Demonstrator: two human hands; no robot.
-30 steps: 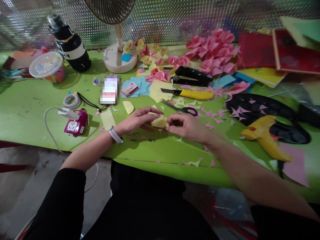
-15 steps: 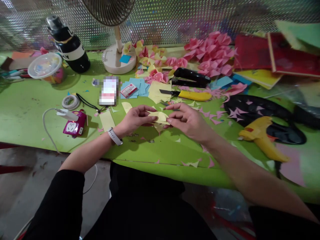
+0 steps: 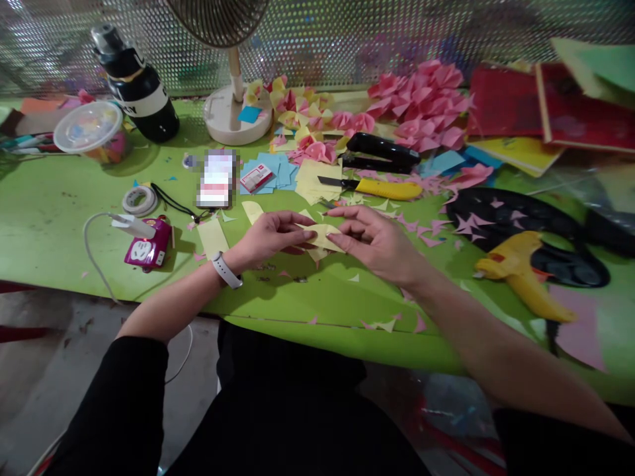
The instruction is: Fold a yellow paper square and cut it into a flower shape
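A small yellow paper piece point(image 3: 325, 235) is held between both hands just above the green table point(image 3: 59, 218). My left hand point(image 3: 270, 237), with a white wristband, pinches its left side. My right hand point(image 3: 377, 241) pinches its right side with thumb and forefinger. Another yellow scrap point(image 3: 317, 254) lies on the table under the hands. Scissors behind the hands are mostly hidden by my right hand.
Behind the hands lie a yellow utility knife point(image 3: 384, 188), a black stapler point(image 3: 381, 151), blue and yellow paper squares point(image 3: 278, 173), pink paper flowers point(image 3: 426, 102), a fan base point(image 3: 233, 116) and a black bottle point(image 3: 139, 89). A yellow glue gun point(image 3: 526, 271) lies right; a pink power plug point(image 3: 149, 248), tape roll point(image 3: 139, 199) left.
The hands lifted the yellow piece slightly away from the table edge, and it now looks flatter, stretched between the two pinches. The surroundings stay as they were.
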